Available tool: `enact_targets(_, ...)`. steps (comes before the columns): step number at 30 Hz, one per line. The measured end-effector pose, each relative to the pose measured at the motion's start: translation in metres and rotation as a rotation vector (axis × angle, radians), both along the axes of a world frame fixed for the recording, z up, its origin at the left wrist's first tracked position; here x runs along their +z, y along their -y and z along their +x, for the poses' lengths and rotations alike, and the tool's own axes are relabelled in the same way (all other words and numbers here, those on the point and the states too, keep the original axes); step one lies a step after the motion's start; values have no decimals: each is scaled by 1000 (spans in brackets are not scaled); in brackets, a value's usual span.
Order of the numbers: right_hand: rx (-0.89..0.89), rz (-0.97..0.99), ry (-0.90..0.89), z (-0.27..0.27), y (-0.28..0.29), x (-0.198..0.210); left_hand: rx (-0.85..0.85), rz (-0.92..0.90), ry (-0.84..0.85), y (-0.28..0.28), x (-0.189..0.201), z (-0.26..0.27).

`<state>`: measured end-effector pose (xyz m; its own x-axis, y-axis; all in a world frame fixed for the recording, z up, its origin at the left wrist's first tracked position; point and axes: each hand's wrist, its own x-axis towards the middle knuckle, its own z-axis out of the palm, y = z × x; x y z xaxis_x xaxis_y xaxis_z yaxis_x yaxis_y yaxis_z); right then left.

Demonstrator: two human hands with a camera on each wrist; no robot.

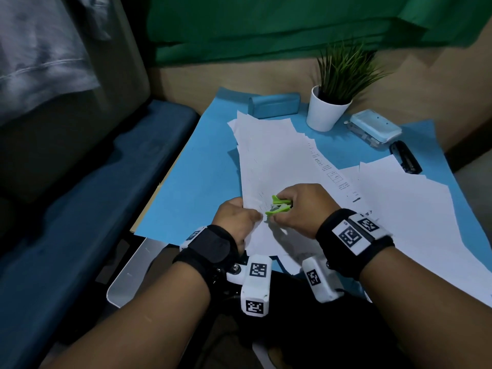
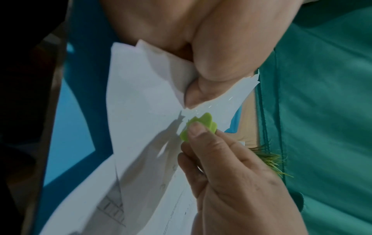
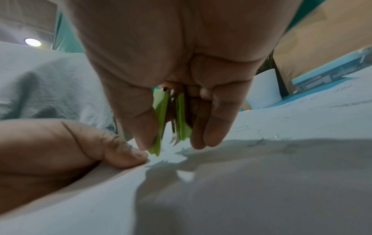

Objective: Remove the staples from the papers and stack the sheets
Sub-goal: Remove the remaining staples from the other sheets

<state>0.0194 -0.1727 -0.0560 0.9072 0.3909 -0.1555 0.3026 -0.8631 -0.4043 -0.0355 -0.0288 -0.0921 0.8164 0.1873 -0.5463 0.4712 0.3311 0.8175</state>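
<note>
A stapled bundle of white papers [image 1: 271,166] lies on the blue mat, its near left edge lifted. My left hand [image 1: 237,217] pinches that edge, thumb on top and fingers under the sheets [image 2: 145,98]. My right hand [image 1: 300,206] grips a lime-green staple remover [image 1: 278,206] between thumb and fingers, its metal claws pointing down at the paper right beside the left thumb [image 3: 124,157]. In the right wrist view the green remover [image 3: 163,120] hangs just above the sheet [image 3: 221,182]. The staple itself is too small to make out.
More loose white sheets [image 1: 415,209] spread over the right side of the blue mat [image 1: 191,187]. At the back stand a blue case [image 1: 274,105], a white potted plant [image 1: 327,110], a pale blue box [image 1: 375,127] and a black stapler [image 1: 404,157].
</note>
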Motion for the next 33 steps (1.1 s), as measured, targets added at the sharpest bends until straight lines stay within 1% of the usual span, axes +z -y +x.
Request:
enact_targets(6,-9,-28,2,-4,-9,5,13,-103,47,3,-2,-1)
enact_targets(14,-161,-8,-94,-1,-15,11,0,-74,53,4,-2,-4)
enact_targets(19,-143,-76,-87,-4,-19,16,35,-107,58,5,-2,-5)
enact_targets(24,-158,-62,-113,-9,-22,11,51,-108,49,6,-7,-6)
enact_targets(28,-211,53,-182,-6,-15,4,43,-71,43,6,-1,-6)
enact_targets(30,-276,247,-290,-2,-9,0,40,-69,33,4,1,-7)
enact_targets(33,-386,592,-555,-2,-2,-1,52,-66,-15,0,3,-7)
